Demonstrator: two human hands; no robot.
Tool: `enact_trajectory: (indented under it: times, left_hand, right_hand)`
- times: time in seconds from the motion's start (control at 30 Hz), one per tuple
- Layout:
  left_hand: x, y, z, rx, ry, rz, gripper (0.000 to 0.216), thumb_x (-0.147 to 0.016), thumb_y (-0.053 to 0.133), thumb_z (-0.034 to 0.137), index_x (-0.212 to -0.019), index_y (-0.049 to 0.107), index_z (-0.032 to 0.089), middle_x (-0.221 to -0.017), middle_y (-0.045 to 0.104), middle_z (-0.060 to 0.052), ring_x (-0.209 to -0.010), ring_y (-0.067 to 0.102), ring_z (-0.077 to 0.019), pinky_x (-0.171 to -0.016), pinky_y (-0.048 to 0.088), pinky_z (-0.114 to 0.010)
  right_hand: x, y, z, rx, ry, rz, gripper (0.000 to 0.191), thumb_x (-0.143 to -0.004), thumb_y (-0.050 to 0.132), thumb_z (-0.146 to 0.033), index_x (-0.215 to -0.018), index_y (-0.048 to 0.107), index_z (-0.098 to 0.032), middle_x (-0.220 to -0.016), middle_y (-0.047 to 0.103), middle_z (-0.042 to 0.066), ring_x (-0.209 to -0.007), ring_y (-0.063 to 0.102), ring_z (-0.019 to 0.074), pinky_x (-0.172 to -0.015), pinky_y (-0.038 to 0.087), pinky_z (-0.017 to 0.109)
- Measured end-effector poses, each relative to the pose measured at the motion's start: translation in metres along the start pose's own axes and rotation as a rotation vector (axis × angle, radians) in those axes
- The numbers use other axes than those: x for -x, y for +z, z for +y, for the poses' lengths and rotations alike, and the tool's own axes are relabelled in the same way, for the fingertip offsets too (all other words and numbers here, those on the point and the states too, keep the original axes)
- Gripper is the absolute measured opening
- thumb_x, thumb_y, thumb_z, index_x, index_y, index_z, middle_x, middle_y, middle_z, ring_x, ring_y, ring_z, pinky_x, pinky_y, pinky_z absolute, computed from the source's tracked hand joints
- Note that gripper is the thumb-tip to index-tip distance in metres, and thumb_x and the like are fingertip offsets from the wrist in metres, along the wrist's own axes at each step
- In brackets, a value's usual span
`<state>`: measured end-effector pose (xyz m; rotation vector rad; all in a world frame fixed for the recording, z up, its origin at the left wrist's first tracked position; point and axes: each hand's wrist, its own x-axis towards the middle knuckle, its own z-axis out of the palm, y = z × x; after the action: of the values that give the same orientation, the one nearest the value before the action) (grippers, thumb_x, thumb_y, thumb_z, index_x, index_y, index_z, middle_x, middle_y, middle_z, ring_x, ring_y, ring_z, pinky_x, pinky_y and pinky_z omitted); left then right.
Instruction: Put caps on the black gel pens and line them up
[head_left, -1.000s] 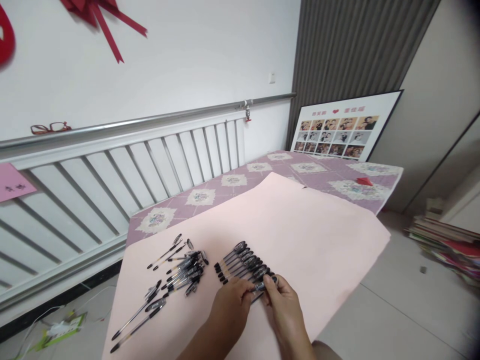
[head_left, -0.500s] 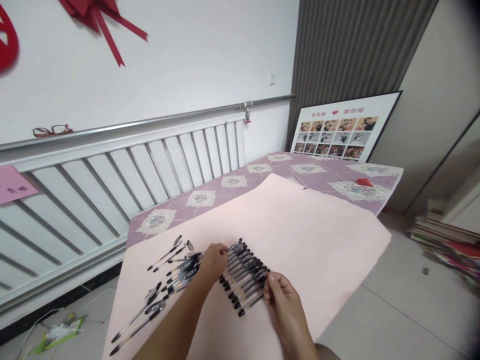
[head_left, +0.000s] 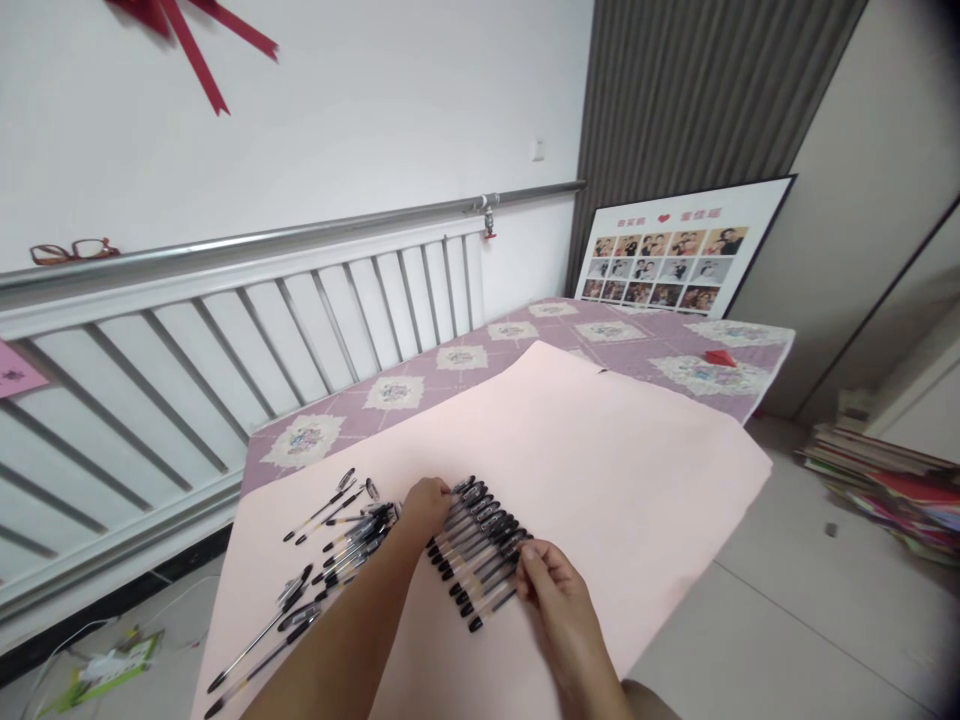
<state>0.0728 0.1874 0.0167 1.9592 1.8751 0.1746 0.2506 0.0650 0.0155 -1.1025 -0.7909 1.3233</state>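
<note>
At left, loose gel pens (head_left: pixel 358 545) lay piled. Our left hand (head_left: pixel 429 505) had left the right one and reached the far end of the pen row (head_left: pixel 491 522), which lay on pink paper (head_left: pixel 600 450); our right hand (head_left: pixel 553 592) stayed at its near end. Probably we were evening the row. Whether either grip was closed, we could not tell.

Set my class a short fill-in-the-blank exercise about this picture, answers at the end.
The row of pens lies ____ the left hand and the right hand.
Scattered pens lie on that row's ____ side.
The large sheet under the pens is coloured ____.
The heart on the framed board is coloured ____.

Missing words: between; left; pink; red.
</note>
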Motion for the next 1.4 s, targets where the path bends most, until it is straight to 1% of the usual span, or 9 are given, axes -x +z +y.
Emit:
enact_trajectory:
  times: [0.17, 0.3, 0.43, 0.53, 0.63, 0.77, 0.93, 1.13, 1.4]
  left_hand:
    - [0.0, -0.001, -0.001, 0.045, 0.035, 0.049, 0.029, -0.086, 0.05, 0.032, -0.11, 0.052, 0.016, -0.111, 0.055, -0.006, -0.093, 0.057, -0.0183, -0.079, 0.049, -0.038]
    - [0.01, -0.011, -0.013, 0.108, 0.024, 0.19, 0.024, -0.087, 0.049, 0.029, -0.106, 0.056, 0.016, -0.11, 0.057, -0.007, -0.097, 0.056, -0.0182, -0.085, 0.045, -0.038]
    - [0.038, -0.024, -0.039, 0.182, -0.024, 0.356, 0.026, -0.085, 0.043, 0.018, -0.105, 0.06, 0.017, -0.108, 0.062, -0.006, -0.097, 0.057, -0.0149, -0.089, 0.042, -0.027]
    - [0.067, -0.026, -0.064, 0.215, -0.062, 0.442, 0.026, -0.083, 0.043, 0.021, -0.101, 0.061, 0.018, -0.104, 0.063, -0.004, -0.097, 0.057, -0.0156, -0.086, 0.043, -0.026]
    - [0.094, -0.021, -0.086, 0.218, -0.105, 0.483, 0.025, -0.081, 0.043, 0.023, -0.096, 0.062, 0.018, -0.096, 0.065, -0.003, -0.085, 0.06, -0.0153, -0.078, 0.045, -0.026]
    - [0.124, -0.012, -0.1, 0.169, -0.105, 0.476, 0.024, -0.081, 0.042, 0.022, -0.092, 0.063, 0.019, -0.088, 0.065, -0.003, -0.078, 0.059, -0.0157, -0.072, 0.046, -0.026]
    - [0.143, -0.007, -0.095, 0.053, -0.036, 0.394, 0.017, -0.079, 0.048, 0.022, -0.085, 0.064, 0.021, -0.088, 0.062, -0.003, -0.088, 0.055, -0.0181, -0.081, 0.041, -0.028]
    - [0.149, -0.003, -0.085, -0.058, -0.066, 0.345, 0.012, -0.078, 0.052, 0.024, -0.083, 0.062, 0.022, -0.09, 0.059, -0.004, -0.09, 0.052, -0.0197, -0.079, 0.039, -0.029]
    - [0.149, 0.002, -0.087, -0.092, -0.077, 0.34, 0.016, -0.08, 0.048, 0.019, -0.089, 0.061, 0.022, -0.094, 0.058, -0.004, -0.091, 0.052, -0.0195, -0.08, 0.039, -0.03]
  right_hand:
    - [-0.002, -0.001, 0.005, 0.01, -0.026, -0.033, 0.026, -0.072, 0.062, -0.046, -0.071, 0.058, -0.02, -0.052, 0.048, -0.005, -0.05, 0.04, 0.0118, -0.051, 0.033, 0.023]
    - [-0.003, 0.0, 0.007, 0.025, -0.046, -0.038, 0.026, -0.073, 0.061, -0.046, -0.072, 0.058, -0.02, -0.052, 0.047, -0.004, -0.05, 0.039, 0.0112, -0.05, 0.032, 0.023]
    - [-0.002, 0.002, 0.007, 0.037, -0.047, -0.045, 0.025, -0.074, 0.06, -0.045, -0.072, 0.057, -0.02, -0.051, 0.046, -0.005, -0.049, 0.037, 0.0108, -0.049, 0.03, 0.023]
    - [-0.001, 0.005, 0.008, 0.043, -0.048, -0.057, 0.025, -0.075, 0.059, -0.045, -0.073, 0.057, -0.02, -0.05, 0.045, -0.005, -0.049, 0.038, 0.0106, -0.05, 0.031, 0.023]
    - [-0.001, 0.008, 0.01, 0.051, -0.048, -0.06, 0.025, -0.075, 0.059, -0.045, -0.074, 0.057, -0.02, -0.05, 0.046, -0.005, -0.049, 0.039, 0.011, -0.05, 0.032, 0.024]
    - [0.001, 0.013, 0.012, 0.118, -0.065, -0.062, 0.027, -0.073, 0.06, -0.047, -0.073, 0.058, -0.019, -0.049, 0.047, -0.005, -0.049, 0.04, 0.0117, -0.05, 0.032, 0.024]
    - [0.008, 0.025, 0.015, 0.167, -0.1, -0.07, 0.03, -0.071, 0.062, -0.048, -0.075, 0.061, -0.019, -0.051, 0.048, -0.004, -0.05, 0.041, 0.0122, -0.05, 0.034, 0.025]
    - [0.016, 0.036, 0.022, 0.244, -0.163, -0.139, 0.03, -0.071, 0.061, -0.047, -0.072, 0.061, -0.017, -0.052, 0.047, -0.004, -0.05, 0.041, 0.0113, -0.048, 0.034, 0.023]
    - [0.018, 0.039, 0.023, 0.358, -0.184, -0.174, 0.031, -0.073, 0.056, -0.048, -0.077, 0.061, -0.018, -0.057, 0.052, -0.003, -0.054, 0.047, 0.0129, -0.052, 0.039, 0.023]
